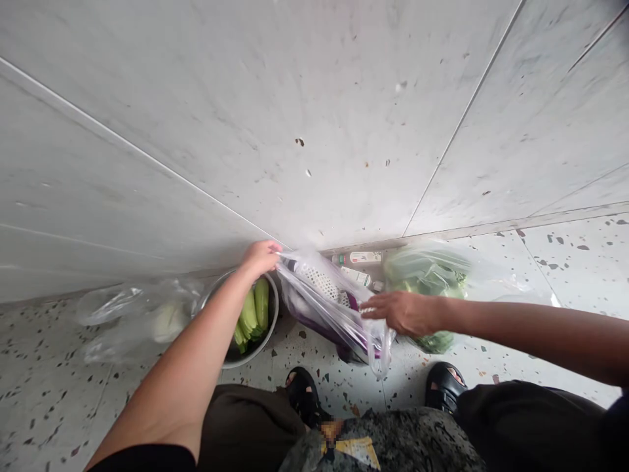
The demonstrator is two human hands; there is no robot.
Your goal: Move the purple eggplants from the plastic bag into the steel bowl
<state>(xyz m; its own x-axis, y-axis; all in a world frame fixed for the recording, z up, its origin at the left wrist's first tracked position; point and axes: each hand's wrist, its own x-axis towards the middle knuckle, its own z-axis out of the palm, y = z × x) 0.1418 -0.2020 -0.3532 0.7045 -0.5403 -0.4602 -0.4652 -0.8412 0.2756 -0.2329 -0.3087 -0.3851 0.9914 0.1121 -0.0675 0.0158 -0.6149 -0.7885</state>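
Bag (334,308), stretched between both hands' grip, apparently

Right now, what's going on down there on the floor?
A person is holding a clear plastic bag open by the wall. The left hand pinches its upper edge; the right hand grips the opposite side. Purple eggplants lie inside. Beside it stand a metal bowl of green vegetables and a bag of leafy greens.

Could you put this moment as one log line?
left hand: grips clear bag edge | right hand: on bag | beside: bowl of green vegetables
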